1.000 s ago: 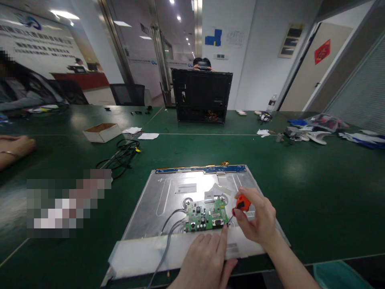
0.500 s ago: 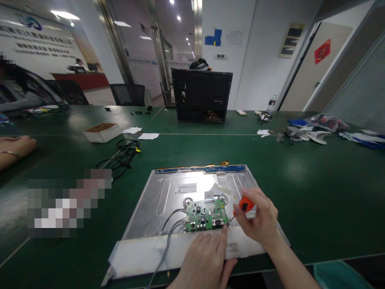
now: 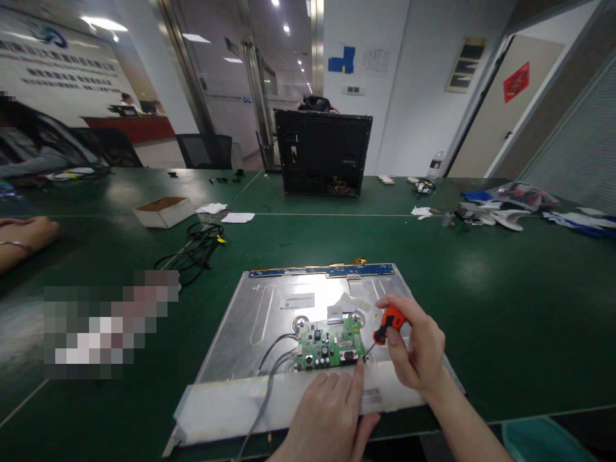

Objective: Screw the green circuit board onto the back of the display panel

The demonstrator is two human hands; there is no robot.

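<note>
Head view shows a green, rectangular circuit board point(image 3: 330, 343) studded with black and silver components, lower centre of frame on a shiny silver panel point(image 3: 231, 346), right hand point(image 3: 419, 346) gripping an orange-and-black screwdriver point(image 3: 392, 317) angled at its lower-right corner, left hand point(image 3: 332, 410) loosely open, index extended there.

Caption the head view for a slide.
Right hand holds an orange-handled screwdriver at one corner of the green circuit board, left hand alongside.

Free tabletop point(image 3: 495, 333) right of the metal panel point(image 3: 240, 346), black cables point(image 3: 205, 236) an obstacle leftward.
</note>
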